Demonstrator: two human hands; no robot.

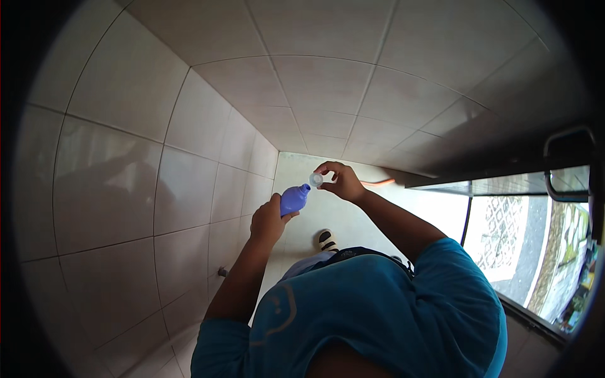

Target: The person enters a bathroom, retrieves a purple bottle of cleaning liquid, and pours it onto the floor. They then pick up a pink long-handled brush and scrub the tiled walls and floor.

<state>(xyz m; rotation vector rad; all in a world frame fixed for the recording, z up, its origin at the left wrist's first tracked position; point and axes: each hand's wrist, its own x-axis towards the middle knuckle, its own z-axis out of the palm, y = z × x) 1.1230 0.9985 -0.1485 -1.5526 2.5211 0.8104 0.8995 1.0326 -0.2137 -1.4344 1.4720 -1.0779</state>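
Note:
In my left hand (268,219) is a purple bottle (293,200), its neck uncapped and tilted up toward the right. My fingers wrap round its lower body. Just right of the bottle's mouth, my right hand (342,181) pinches a small translucent whitish cap (316,179) between thumb and fingers. Cap and mouth are very close together; I cannot tell whether they touch. What the cap or the bottle contains does not show.
Tiled walls (189,183) meet in a corner ahead and to the left. An orange hose-like strip (380,183) lies on the pale floor (296,239). A small fitting (222,271) sticks out of the left wall. At right, a dark door with a metal handle (549,167) stands by a bright opening.

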